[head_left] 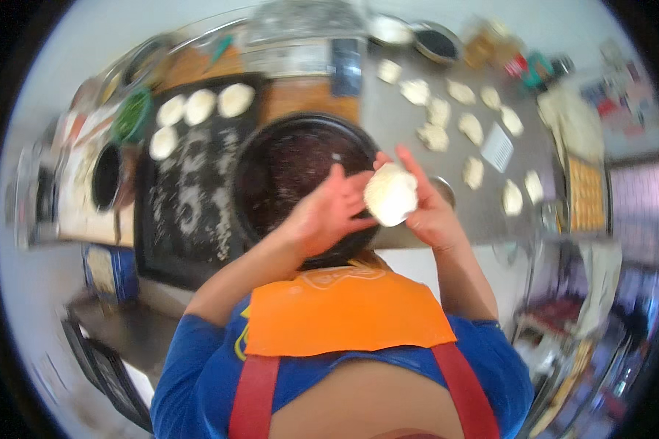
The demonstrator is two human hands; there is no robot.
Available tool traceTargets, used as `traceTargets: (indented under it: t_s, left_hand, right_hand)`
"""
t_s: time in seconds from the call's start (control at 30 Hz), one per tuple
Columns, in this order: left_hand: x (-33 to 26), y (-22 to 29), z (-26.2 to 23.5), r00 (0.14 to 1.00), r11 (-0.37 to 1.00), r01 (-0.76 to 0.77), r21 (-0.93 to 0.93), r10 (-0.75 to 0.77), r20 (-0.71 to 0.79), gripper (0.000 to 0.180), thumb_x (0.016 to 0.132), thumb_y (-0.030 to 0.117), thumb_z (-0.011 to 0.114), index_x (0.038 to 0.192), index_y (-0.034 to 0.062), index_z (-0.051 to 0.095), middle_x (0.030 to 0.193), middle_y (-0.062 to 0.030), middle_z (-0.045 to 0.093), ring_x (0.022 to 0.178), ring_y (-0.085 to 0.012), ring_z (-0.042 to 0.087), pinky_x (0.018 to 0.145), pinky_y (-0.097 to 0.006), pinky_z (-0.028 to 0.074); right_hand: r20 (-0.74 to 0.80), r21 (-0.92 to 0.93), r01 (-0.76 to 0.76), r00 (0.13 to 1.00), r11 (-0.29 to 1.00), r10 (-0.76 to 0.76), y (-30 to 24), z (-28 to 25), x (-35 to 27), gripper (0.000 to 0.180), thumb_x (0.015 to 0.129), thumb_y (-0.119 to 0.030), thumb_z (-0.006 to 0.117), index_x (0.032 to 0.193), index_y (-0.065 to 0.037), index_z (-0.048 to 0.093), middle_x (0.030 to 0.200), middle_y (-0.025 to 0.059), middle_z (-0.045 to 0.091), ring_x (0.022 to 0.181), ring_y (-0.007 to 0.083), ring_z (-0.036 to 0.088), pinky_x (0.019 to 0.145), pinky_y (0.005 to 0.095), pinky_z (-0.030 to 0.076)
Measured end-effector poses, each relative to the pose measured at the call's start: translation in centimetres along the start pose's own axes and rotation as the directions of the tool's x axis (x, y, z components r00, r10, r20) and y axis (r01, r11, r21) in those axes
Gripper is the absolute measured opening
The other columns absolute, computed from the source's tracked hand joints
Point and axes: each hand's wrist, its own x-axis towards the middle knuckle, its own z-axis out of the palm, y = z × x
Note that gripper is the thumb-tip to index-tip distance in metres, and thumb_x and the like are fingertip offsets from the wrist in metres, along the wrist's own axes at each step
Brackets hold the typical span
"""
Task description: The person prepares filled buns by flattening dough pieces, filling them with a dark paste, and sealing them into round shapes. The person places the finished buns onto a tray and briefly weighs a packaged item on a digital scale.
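A pale-walled room is seen, with a table [490,228] whose top is grey at right and wooden farther left. Nearest, an orange bib [351,311] with two red straps is worn over a blue top. Just beyond it, one piece of dough [392,196] is held up in front of the chest, at the right edge of a large black bowl [304,118]. It is gripped at its right side by the right hand [433,212], between thumb and fingers. Its broad face is turned up toward the head; its slightly longer axis runs away from the body, with a small lean. A coarser, yellower patch is seen on its left part. The left hand [331,201] is loosely spread over the bowl, fingertips at the dough's left edge; whether they touch cannot be told. The bowl is spread with one dark red-brown mass. To its left, four pale rounds [200,107] are laid flat on one black tray [151,241], three in a row and one nearer. On the grey top, about eleven dough pieces [471,128] are scattered, around one white card [497,148]. Farthest, two round bowls [436,44] are set side by side.
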Motion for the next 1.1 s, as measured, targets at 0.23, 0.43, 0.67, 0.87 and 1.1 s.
traceTargets:
  t_s: [0.23,0.43,0.67,0.87,1.1]
  left_hand:
    - [-7.3,6.5,-5.0,0.892,0.924,-0.373,0.084,0.382,-0.24,0.061,0.1,0.055,0.032,0.135,0.0061,0.044,0.127,-0.0082,0.056,0.119,-0.0211,0.054,0.099,-0.044,0.045]
    - [-17.5,12.6,-12.7,0.708,0.825,-0.512,0.239,0.563,-0.428,0.087,0.092,0.062,0.046,0.154,0.012,0.01,0.156,-0.0149,0.021,0.137,-0.0297,0.034,0.1,-0.055,0.038]
    - [-27.3,9.4,-23.0,0.105,0.65,-0.531,0.543,0.686,-0.72,0.059,0.098,0.031,0.055,0.145,0.0028,0.033,0.148,-0.0149,0.038,0.136,-0.0276,0.037,0.109,-0.043,0.034]
    - [-27.4,2.6,-26.0,-0.065,0.412,0.034,0.911,0.91,-0.409,0.047,0.087,0.011,0.063,0.131,-0.0004,0.051,0.13,-0.0202,0.056,0.12,-0.0326,0.055,0.102,-0.038,0.042]
    - [-27.5,2.8,-25.8,0.125,0.095,0.195,0.976,0.985,-0.121,0.047,0.08,0.005,0.065,0.125,-0.003,0.054,0.129,-0.0196,0.057,0.118,-0.0375,0.055,0.101,-0.042,0.043]
  right_hand:
    - [0.248,-0.776,0.229,0.967,0.587,-0.05,3.7,10.6,10.8,0.105,0.057,-0.01,0.086,0.146,-0.001,0.032,0.146,0.0179,0.042,0.132,0.028,0.045,0.109,0.0365,0.035]
    - [0.184,-0.825,0.11,0.98,0.554,0.081,12.6,18.5,22.6,0.058,0.061,-0.014,0.08,0.116,-0.004,0.061,0.114,0.0125,0.064,0.104,0.0258,0.064,0.09,0.033,0.049]
    - [0.029,-0.951,0.007,0.997,0.309,0.066,24.8,18.7,38.7,0.098,0.064,-0.032,0.084,0.145,-0.003,0.037,0.142,0.0195,0.044,0.133,0.0321,0.04,0.109,0.0369,0.034]
    - [0.489,-0.836,0.447,0.87,-0.318,-0.062,31.2,18.3,40.3,0.074,0.084,-0.036,0.067,0.139,0.006,0.039,0.151,0.0222,0.031,0.141,0.0368,0.026,0.115,0.0483,0.022]
    - [0.439,-0.804,0.412,0.898,-0.428,0.04,33.1,18.4,38.3,0.077,0.089,-0.043,0.06,0.142,0.006,0.032,0.151,0.021,0.03,0.142,0.0357,0.024,0.117,0.0457,0.017]
